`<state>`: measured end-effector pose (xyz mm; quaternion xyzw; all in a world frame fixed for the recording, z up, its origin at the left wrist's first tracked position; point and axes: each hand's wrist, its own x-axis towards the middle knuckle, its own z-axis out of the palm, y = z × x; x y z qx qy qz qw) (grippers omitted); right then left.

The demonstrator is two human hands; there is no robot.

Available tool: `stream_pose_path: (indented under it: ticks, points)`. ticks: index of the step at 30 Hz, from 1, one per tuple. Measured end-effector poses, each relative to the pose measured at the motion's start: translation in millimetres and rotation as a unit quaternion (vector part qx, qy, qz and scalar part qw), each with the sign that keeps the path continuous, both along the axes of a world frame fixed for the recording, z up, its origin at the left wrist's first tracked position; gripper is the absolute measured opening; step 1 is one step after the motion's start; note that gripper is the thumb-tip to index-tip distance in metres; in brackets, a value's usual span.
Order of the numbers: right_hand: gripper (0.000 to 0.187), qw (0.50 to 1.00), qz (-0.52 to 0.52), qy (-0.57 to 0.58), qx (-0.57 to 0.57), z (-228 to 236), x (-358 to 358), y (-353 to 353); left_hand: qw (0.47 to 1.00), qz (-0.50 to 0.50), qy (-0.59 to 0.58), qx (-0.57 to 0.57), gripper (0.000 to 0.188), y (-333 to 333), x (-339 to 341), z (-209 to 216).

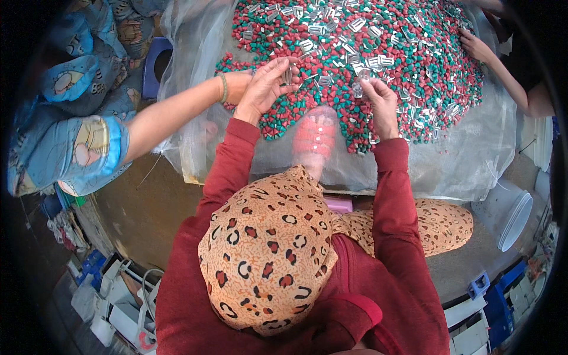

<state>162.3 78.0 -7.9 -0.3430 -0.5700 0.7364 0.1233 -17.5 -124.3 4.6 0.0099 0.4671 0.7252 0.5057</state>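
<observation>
A broad pile of small red and green pieces [284, 115] lies before me, mixed with clear slotted plastic pieces [357, 25] and white bits. My left hand [266, 89] is over the pile's near left part, its fingers curled round a clear plastic piece [287, 75]. Farther right, my right hand [381, 105] pinches another clear plastic piece [358, 87] between thumb and fingers, just above the pile. Between my arms shows a foot in a pink sandal [315, 136], at the pile's near edge.
The pile rests on a translucent sheet [449, 168]. From the left reaches another person's forearm [177, 112], partly behind my left hand. A different person's hand [476, 47] touches the pile's right side. A white bucket [513, 219] stands at the right, a purple stool [155, 68] at the left.
</observation>
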Motion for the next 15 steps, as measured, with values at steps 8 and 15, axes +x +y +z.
stream_pose_path:
  ticks: [8, 15]
  points:
    - [0.020, 0.918, 0.118, 0.239, -0.293, 35, 34, -12, 0.586, -0.228, 0.761, -0.159, 0.027, 35, 2, -27]
    - [0.015, 0.910, 0.101, 0.208, -0.344, 35, 31, -11, 0.986, -0.051, 0.138, 0.084, 0.017, 35, -5, 17]
